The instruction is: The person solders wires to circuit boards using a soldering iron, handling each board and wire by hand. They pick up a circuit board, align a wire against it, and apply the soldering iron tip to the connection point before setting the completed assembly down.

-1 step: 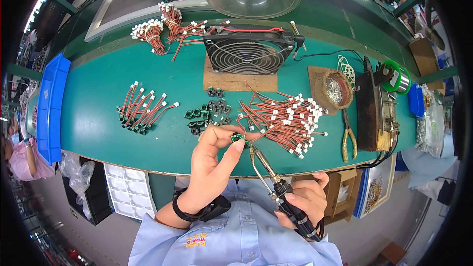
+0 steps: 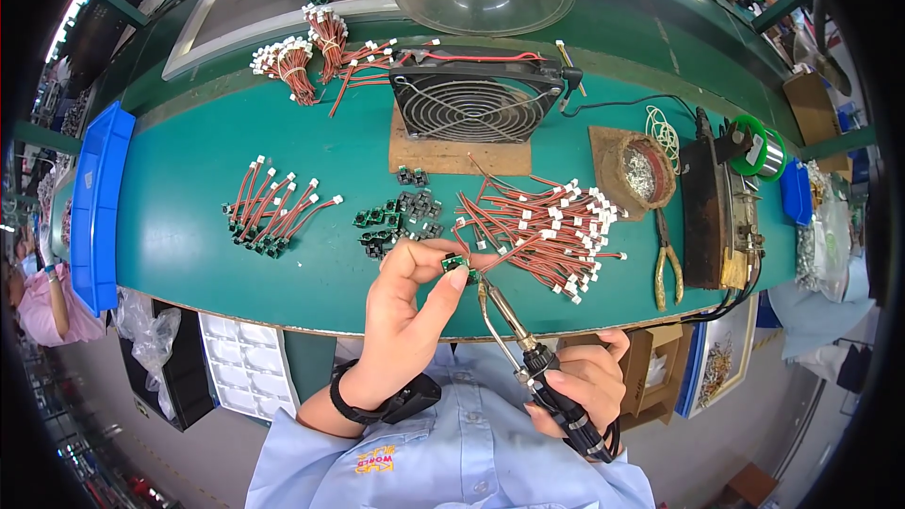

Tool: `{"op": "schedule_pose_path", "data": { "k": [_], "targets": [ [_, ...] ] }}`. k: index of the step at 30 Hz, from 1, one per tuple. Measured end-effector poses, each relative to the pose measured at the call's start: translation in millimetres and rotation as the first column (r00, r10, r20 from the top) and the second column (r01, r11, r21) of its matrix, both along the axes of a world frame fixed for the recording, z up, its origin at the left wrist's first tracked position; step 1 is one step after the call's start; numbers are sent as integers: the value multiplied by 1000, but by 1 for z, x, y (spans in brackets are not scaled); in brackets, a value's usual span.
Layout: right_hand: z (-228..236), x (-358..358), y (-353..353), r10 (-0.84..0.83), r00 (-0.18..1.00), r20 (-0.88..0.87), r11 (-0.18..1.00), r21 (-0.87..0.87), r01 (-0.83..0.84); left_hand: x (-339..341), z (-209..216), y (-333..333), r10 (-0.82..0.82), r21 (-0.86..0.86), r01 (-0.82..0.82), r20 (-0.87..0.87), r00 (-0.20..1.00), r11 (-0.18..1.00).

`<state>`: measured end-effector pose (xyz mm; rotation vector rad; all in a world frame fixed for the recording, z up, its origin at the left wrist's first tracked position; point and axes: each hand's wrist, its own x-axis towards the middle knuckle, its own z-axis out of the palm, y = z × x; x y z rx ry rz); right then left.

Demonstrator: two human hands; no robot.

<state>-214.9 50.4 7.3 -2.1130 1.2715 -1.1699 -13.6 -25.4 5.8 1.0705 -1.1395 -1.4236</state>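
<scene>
My left hand (image 2: 407, 306) pinches a small green circuit board (image 2: 458, 266) between thumb and fingertips, just above the bench's near edge. A red-brown wire end meets the board at my fingertips; its exact joint is too small to make out. My right hand (image 2: 592, 379) is wrapped round the black handle of a soldering iron (image 2: 563, 405), which has a thin metal tube along its shaft. The iron's tip reaches the board's right side. Beyond my left hand lie several loose black-and-green board parts (image 2: 401, 212). To the right spreads a pile of red-brown wires with white connectors (image 2: 556, 231).
Wired boards (image 2: 269, 217) lie at left, near a blue bin (image 2: 99, 207). A black fan (image 2: 476, 104) stands at the back. On the right are a round pot (image 2: 644, 174), pliers (image 2: 667, 269), a solder spool (image 2: 759, 148) and a dark metal box (image 2: 709, 217).
</scene>
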Motion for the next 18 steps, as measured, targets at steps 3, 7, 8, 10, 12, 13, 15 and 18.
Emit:
{"op": "schedule_pose_path", "data": {
  "k": [3,7,8,10,12,13,15,18],
  "targets": [
    [0,0,2,-3,1000,-5,1000,1,3,-2,3,0,-1,15,1,-54,999,1000],
    [-1,-1,5,-7,1000,-13,1000,4,7,-2,3,1,4,13,-3,-82,997,1000],
    [-2,-1,6,-7,1000,-14,1000,6,7,-2,3,1,2,10,-1,-85,996,1000],
    [-2,-1,7,-7,1000,-14,1000,7,7,-2,3,2,-4,4,5,-90,996,1000],
    [-2,-2,8,-11,1000,-12,1000,7,11,-3,3,2,-6,2,6,-81,997,1000],
    [-2,-2,8,-13,1000,-11,1000,7,13,-3,3,2,-6,1,6,-73,997,1000],
    [0,-3,7,-2,1000,-5,1000,0,2,-3,4,2,-6,-1,6,-63,998,1000],
    [0,-7,7,16,1000,2,1000,-15,-16,-2,9,0,-12,34,14,-53,999,999]
  ]
}}
